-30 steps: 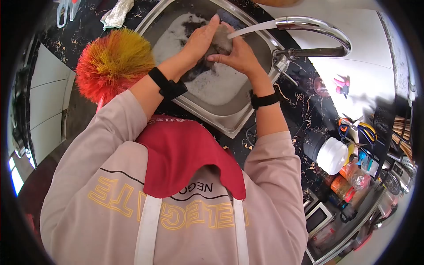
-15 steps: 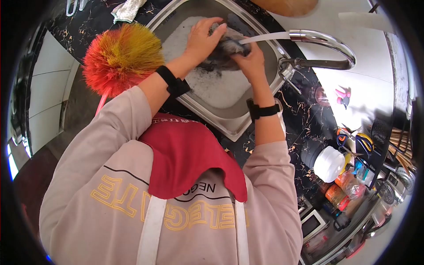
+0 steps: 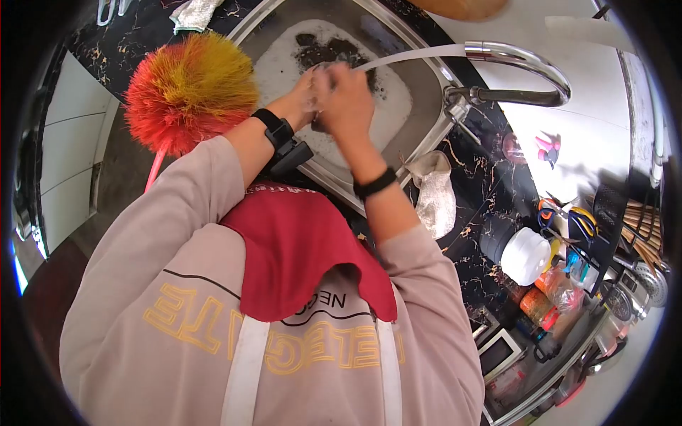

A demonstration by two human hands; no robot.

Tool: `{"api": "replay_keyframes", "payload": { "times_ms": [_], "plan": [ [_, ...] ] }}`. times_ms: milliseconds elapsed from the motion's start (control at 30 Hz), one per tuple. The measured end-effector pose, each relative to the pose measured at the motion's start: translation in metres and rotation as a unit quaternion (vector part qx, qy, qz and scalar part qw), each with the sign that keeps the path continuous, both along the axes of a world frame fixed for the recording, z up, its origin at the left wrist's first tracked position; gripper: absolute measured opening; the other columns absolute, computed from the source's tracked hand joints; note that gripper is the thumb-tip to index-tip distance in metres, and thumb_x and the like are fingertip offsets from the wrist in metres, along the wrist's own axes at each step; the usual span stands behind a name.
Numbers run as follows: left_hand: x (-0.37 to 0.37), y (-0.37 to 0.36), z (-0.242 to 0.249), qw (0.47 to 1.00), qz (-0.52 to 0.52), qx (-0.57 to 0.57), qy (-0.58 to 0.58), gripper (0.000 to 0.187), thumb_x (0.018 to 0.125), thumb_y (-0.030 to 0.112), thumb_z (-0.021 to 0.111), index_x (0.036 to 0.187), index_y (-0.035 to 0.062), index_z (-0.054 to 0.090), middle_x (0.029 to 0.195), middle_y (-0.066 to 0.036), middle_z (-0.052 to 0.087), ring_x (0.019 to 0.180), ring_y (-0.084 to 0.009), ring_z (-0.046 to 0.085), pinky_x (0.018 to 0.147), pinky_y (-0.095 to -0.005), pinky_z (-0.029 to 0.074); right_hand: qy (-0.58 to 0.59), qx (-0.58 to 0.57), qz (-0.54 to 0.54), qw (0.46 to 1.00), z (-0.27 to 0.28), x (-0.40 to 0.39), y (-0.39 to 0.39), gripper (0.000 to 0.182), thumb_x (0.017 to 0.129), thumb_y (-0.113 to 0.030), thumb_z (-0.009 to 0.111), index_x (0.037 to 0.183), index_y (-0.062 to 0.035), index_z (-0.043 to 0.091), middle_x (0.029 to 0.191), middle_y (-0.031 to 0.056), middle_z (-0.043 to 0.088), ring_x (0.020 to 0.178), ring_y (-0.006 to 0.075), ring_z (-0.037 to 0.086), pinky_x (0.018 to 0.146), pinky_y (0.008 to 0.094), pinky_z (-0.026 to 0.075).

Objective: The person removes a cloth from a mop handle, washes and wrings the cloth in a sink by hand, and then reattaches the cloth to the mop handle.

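Observation:
Over the steel sink (image 3: 420,145) my two hands are pressed together, blurred by motion. My left hand (image 3: 302,98) is closed, partly covered by my right hand (image 3: 348,99), which is closed too. Between them they grip a dark grey, wet cloth-like bundle (image 3: 319,126), mostly hidden by the fingers. Water (image 3: 412,54) streams from the curved chrome faucet (image 3: 529,64) towards my right hand. White suds (image 3: 387,117) cover the liquid in the sink, with dark patches (image 3: 330,51) behind my hands.
A red and yellow duster (image 3: 192,92) is at the sink's left. White gloves lie on the dark counter, one (image 3: 435,195) near my right forearm, another (image 3: 193,15) at the back left. A white-lidded jar (image 3: 526,255), scissors (image 3: 550,213) and utensils stand at the right.
My hands came together and moved towards me, bunching up the grey cloth that was spread between them. Dark patches in the suds and the glove by my right forearm now show.

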State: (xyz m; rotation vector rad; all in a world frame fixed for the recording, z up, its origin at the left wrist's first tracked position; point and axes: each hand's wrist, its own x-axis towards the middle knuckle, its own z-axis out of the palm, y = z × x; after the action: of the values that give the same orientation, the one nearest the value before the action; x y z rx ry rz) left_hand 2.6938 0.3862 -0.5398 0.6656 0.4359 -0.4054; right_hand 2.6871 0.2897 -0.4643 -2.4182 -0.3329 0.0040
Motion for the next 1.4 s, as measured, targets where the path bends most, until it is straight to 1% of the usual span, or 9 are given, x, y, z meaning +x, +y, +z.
{"api": "replay_keyframes", "payload": {
  "times_ms": [300, 400, 667, 733, 867, 1000, 1067, 1200, 1400],
  "plan": [
    [0.021, -0.004, 0.007, 0.982, 0.114, 0.006, 0.152, 0.028, 0.092, 0.029, 0.038, 0.097, 0.0063, 0.053, 0.095, -0.010, 0.059, 0.086, -0.0244, 0.057, 0.081, -0.0426, 0.047, -0.171, -0.004, -0.058, 0.984, -0.044, 0.019, -0.013, 0.029, 0.083, -0.029, 0.055, 0.098, -0.0045, 0.056, 0.097, 0.0209, 0.052, 0.082, 0.0384, 0.056, 0.072, 0.0454, 0.046],
    [0.008, 0.011, -0.042, 0.988, -0.030, -0.133, -0.070, 0.034, 0.093, 0.035, 0.031, 0.097, 0.0083, 0.053, 0.098, -0.011, 0.059, 0.090, -0.0277, 0.057, 0.082, -0.0442, 0.046, -0.025, 0.060, 0.003, 0.998, -0.001, -0.002, 0.015, 0.034, 0.083, -0.034, 0.055, 0.097, -0.0039, 0.057, 0.095, 0.0243, 0.055, 0.083, 0.0412, 0.054, 0.075, 0.0451, 0.044],
    [0.007, -0.009, 0.040, 0.994, 0.079, 0.036, 0.063, 0.035, 0.088, 0.032, 0.052, 0.110, 0.0048, 0.054, 0.105, -0.007, 0.059, 0.098, -0.0197, 0.054, 0.089, -0.0368, 0.043, 0.050, 0.044, -0.047, 0.997, -0.081, 0.067, -0.060, 0.034, 0.089, -0.030, 0.048, 0.104, -0.0013, 0.056, 0.097, 0.0234, 0.060, 0.090, 0.0373, 0.059, 0.076, 0.0432, 0.048],
    [0.009, 0.004, 0.036, 0.995, 0.074, 0.006, 0.070, 0.040, 0.087, 0.036, 0.053, 0.114, 0.0065, 0.053, 0.112, -0.007, 0.057, 0.104, -0.0207, 0.051, 0.092, -0.0399, 0.040, 0.316, 0.535, -0.218, 0.752, -0.052, 0.057, -0.062, 0.037, 0.093, -0.032, 0.045, 0.106, 0.0020, 0.055, 0.102, 0.0167, 0.060, 0.091, 0.0306, 0.059, 0.081, 0.0424, 0.048],
    [-0.011, -0.007, 0.034, 0.966, -0.057, -0.043, 0.250, 0.050, 0.087, 0.049, 0.049, 0.118, 0.0099, 0.051, 0.129, -0.009, 0.046, 0.123, -0.0247, 0.037, 0.099, -0.0481, 0.034, 0.328, 0.705, -0.210, 0.592, -0.036, 0.051, -0.058, 0.039, 0.092, -0.033, 0.049, 0.111, 0.0011, 0.051, 0.112, 0.0146, 0.055, 0.098, 0.0267, 0.055, 0.084, 0.0410, 0.046],
    [-0.005, -0.019, 0.023, 0.959, -0.004, -0.223, 0.173, 0.054, 0.087, 0.052, 0.046, 0.120, 0.0100, 0.050, 0.126, -0.010, 0.049, 0.121, -0.0259, 0.041, 0.100, -0.0486, 0.033, 0.249, 0.601, -0.234, 0.723, -0.030, 0.038, -0.040, 0.042, 0.086, -0.031, 0.057, 0.114, -0.0001, 0.049, 0.112, 0.0172, 0.052, 0.098, 0.0273, 0.054, 0.083, 0.0405, 0.045],
    [0.011, -0.009, 0.002, 0.964, 0.012, -0.192, 0.186, 0.052, 0.087, 0.051, 0.047, 0.119, 0.0102, 0.051, 0.121, -0.010, 0.052, 0.114, -0.0258, 0.048, 0.097, -0.0480, 0.036, -0.048, 0.152, -0.127, 0.979, -0.032, 0.014, -0.030, 0.046, 0.080, -0.027, 0.062, 0.115, -0.0009, 0.048, 0.109, 0.0211, 0.050, 0.095, 0.0305, 0.054, 0.081, 0.0408, 0.045],
    [0.003, 0.007, -0.040, 0.963, -0.114, -0.226, -0.089, 0.036, 0.090, 0.038, 0.044, 0.105, 0.0061, 0.051, 0.111, -0.013, 0.055, 0.100, -0.0268, 0.055, 0.087, -0.0422, 0.046, -0.086, 0.038, -0.015, 0.995, -0.007, -0.018, 0.000, 0.047, 0.078, -0.027, 0.061, 0.115, -0.0013, 0.049, 0.104, 0.0241, 0.050, 0.090, 0.0365, 0.054, 0.079, 0.0428, 0.045],
    [0.002, -0.026, 0.038, 0.993, 0.033, 0.087, 0.071, 0.034, 0.085, 0.019, 0.055, 0.114, 0.0070, 0.042, 0.111, -0.011, 0.050, 0.096, -0.0239, 0.053, 0.079, -0.0397, 0.048, 0.147, -0.030, -0.215, 0.965, -0.092, 0.057, -0.033, 0.041, 0.081, -0.032, 0.057, 0.105, 0.0000, 0.053, 0.102, 0.0248, 0.051, 0.087, 0.0408, 0.055, 0.078, 0.0457, 0.045]
  ]
}}
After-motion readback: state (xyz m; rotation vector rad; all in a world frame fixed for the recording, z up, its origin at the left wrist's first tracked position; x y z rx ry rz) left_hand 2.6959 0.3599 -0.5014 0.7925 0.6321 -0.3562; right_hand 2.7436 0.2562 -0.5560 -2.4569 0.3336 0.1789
